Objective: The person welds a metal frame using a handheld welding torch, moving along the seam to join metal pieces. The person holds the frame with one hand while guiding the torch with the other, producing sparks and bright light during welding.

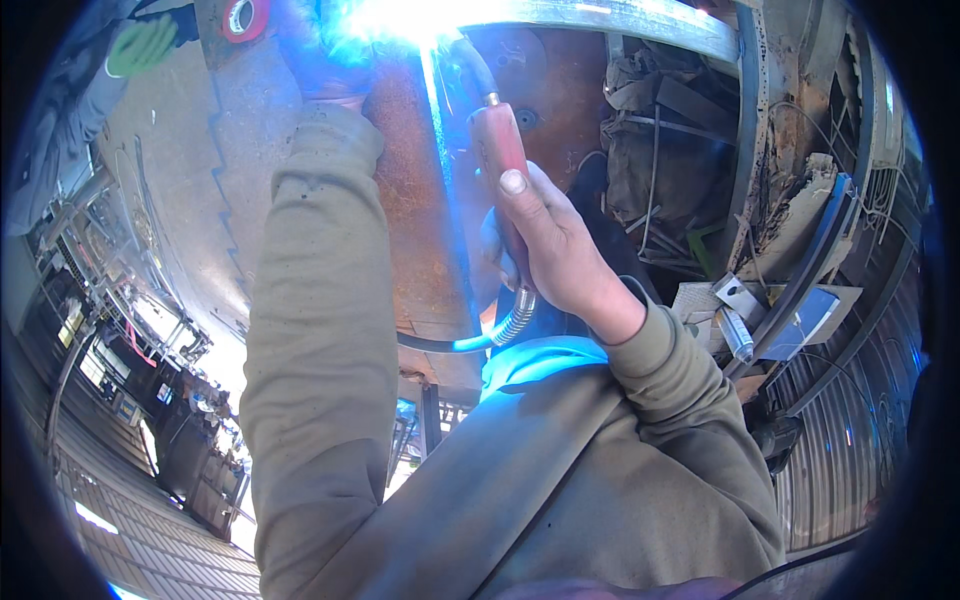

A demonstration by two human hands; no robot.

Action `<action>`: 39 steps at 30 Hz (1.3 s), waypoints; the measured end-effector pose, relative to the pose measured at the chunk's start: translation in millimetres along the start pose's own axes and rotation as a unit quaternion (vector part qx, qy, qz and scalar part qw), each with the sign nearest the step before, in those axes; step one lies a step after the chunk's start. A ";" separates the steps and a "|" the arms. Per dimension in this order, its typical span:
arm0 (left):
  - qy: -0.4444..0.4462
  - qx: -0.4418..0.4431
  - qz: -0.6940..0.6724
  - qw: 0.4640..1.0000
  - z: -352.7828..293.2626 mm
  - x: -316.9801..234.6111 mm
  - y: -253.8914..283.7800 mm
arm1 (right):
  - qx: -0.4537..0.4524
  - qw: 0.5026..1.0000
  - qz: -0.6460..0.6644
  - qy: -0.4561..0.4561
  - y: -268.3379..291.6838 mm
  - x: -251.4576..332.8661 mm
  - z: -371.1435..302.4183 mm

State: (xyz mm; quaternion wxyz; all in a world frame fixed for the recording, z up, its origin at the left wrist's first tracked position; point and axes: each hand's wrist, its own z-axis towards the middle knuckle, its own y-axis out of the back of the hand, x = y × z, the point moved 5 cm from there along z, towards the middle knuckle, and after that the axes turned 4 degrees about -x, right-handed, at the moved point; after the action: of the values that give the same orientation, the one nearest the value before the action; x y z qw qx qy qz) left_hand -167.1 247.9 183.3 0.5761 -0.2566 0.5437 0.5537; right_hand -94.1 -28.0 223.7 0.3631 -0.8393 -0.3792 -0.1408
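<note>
The right hand (555,225) had its fingers wrapped around the red-handled welding torch (498,145), the thumb lying along the grip, while the torch's bent neck pointed up to a blazing blue-white glare (405,18) at the left end of a long silver metal bar (650,20). The left hand (335,88) was just beside that glare, which washed out its fingers, so I could not tell their state. Beneath was a rust-brown metal table (408,215).
</note>
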 end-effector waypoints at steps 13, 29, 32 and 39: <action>-0.008 -0.005 0.016 1.000 1.9 -0.9 3.7 | 0.022 0.999 0.005 -0.039 4.9 -11.4 -9.8; 0.003 0.001 0.002 1.000 0.8 1.2 6.8 | 0.015 1.000 0.008 -0.002 8.7 -21.0 -5.9; 0.004 0.003 0.003 1.000 -0.4 0.9 7.6 | 0.015 1.000 0.012 -0.005 9.3 -19.9 -6.1; 0.003 0.004 0.001 1.000 1.7 3.8 7.7 | 0.035 0.997 0.070 -0.014 8.1 -22.2 -3.3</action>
State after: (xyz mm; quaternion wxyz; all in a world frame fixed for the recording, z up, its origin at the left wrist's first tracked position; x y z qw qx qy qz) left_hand -174.3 252.7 182.6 0.5749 -0.2553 0.5482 0.5512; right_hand -102.9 -45.9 210.6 0.3960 -0.8524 -0.3293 -0.0904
